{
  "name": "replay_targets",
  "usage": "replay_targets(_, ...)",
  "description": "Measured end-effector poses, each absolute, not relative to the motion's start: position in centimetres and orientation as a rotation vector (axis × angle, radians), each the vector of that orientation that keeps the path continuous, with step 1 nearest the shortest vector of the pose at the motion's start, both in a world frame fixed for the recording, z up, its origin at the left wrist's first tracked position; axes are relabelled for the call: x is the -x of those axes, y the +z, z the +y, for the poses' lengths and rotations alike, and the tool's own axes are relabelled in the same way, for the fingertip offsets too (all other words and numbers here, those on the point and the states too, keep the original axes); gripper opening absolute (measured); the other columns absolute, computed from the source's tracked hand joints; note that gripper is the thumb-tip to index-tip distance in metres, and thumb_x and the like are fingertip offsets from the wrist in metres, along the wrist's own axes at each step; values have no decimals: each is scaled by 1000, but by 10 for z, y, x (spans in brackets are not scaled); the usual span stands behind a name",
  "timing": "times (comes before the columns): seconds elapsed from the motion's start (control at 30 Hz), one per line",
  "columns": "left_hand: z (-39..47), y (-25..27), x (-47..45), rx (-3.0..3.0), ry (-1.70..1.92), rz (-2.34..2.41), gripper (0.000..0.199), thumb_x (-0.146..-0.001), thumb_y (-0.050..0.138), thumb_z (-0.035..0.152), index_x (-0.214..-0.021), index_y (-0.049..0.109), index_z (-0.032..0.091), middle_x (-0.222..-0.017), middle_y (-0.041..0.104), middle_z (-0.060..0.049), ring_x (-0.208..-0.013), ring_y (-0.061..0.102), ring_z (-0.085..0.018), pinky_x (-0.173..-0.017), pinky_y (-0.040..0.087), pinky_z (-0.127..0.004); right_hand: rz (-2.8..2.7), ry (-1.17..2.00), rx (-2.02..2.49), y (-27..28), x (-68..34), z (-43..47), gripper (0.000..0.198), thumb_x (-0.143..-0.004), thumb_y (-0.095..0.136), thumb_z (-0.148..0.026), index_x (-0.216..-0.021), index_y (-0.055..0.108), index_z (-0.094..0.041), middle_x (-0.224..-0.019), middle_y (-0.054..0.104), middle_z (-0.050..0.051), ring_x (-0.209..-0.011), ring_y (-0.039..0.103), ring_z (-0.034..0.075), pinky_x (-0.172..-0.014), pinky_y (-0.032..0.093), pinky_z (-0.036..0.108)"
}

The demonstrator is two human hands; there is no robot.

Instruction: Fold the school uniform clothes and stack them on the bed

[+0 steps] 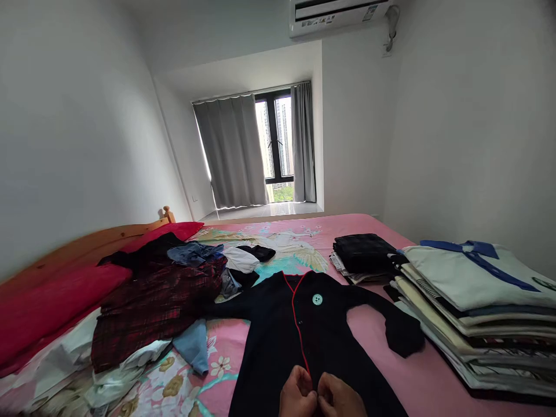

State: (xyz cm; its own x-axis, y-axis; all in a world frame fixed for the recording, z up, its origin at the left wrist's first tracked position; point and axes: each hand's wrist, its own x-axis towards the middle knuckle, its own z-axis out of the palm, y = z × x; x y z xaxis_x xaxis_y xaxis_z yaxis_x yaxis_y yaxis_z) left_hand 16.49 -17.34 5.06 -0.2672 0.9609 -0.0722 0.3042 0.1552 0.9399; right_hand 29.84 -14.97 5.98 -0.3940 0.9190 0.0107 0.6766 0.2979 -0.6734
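Note:
A black cardigan [278, 330] with red trim along its front opening and a round pale badge on the chest lies spread on the bed, sleeves out to both sides. My left hand [297, 392] is closed on the cardigan's front edge near the bottom of the view. Right beside it, my right hand [337, 396] pinches the other front edge, the fingertips of both hands almost touching. Whatever lies between the fingertips, such as a button, is hidden. The cardigan's lower hem falls outside the view.
Loose clothes, among them a dark red plaid garment [152, 313], are heaped on the left near red pillows [69, 307]. A tall stack of folded clothes [482, 313] stands on the right, with a smaller dark stack [365, 253] behind it. Pink floral bedding [243, 341] covers the bed.

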Motion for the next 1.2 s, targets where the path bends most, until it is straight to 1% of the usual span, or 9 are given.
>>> replay_targets(0.1, -173, 53, -166, -1199, 1139, 1729, 23, -52, 47, 3, -66, 45, 21, -61, 48, 7, -61, 47, -10, -61, 37, -21, -2182, 838, 1418, 63, -299, -150, 8, -74, 49, -18, -70, 55, -22, -73, 63, -4, -68, 56, 10, -58, 32, 20)
replay_targets(0.33, -171, 47, -166, -1145, 1234, 1631, 26, -49, 46, 2, -67, 48, 20, -60, 48, 7, -60, 47, -10, -58, 37, -21, -2143, 906, 1402, 63, -300, -148, 9, -73, 48, -22, -70, 57, -23, -71, 63, -5, -66, 56, 10, -57, 33, 20)
replay_targets(0.53, -172, 35, -163, -1175, 1270, 1599, 34, -49, 46, 2, -77, 55, 19, -72, 56, 2, -69, 54, -13, -65, 43, -23, -2113, 903, 1402, 57, -302, -148, 10, -73, 47, -22, -70, 56, -23, -71, 63, -5, -66, 56, 10, -57, 33, 20)
replay_targets(0.63, -173, 25, -163, -1359, 1246, 1675, 35, -51, 46, 2, -79, 59, 18, -74, 54, 1, -66, 52, -13, -62, 42, -24, -2074, 938, 1425, 54, -302, -145, 10, -73, 48, -23, -69, 57, -23, -69, 63, -5, -66, 56, 11, -58, 34, 20)
replay_targets(0.73, -174, 18, -166, -1475, 1300, 1735, 34, -53, 46, 1, -79, 59, 18, -73, 51, 1, -62, 49, -13, -58, 40, -24, -2049, 973, 1472, 52, -301, -140, 10, -71, 49, -22, -67, 58, -22, -68, 65, -4, -64, 57, 11, -56, 32, 20)
replay_targets(0.8, -175, 16, -168, -1529, 1345, 1752, 33, -54, 47, 1, -79, 59, 18, -75, 51, 0, -63, 49, -13, -57, 39, -24, -2051, 992, 1493, 51, -300, -135, 12, -70, 49, -21, -65, 60, -22, -67, 65, -3, -62, 57, 11, -53, 31, 20)
replay_targets(1.03, -181, 16, -170, -1702, 1367, 1729, 12, -68, 51, 13, -75, 56, 20, -72, 51, 0, -65, 50, -14, -60, 38, -25, -2093, 1051, 1547, 55, -297, -120, 14, -65, 48, -20, -58, 61, -20, -58, 65, -2, -53, 55, 11, -45, 25, 21)
replay_targets(1.2, -182, 14, -172, -1660, 1301, 1777, 15, -67, 48, 11, -75, 56, 21, -71, 55, 1, -63, 50, -13, -58, 37, -24, -2079, 1194, 1510, 52, -299, -117, 16, -69, 49, -24, -59, 62, -20, -57, 65, 0, -53, 56, 11, -44, 27, 20)
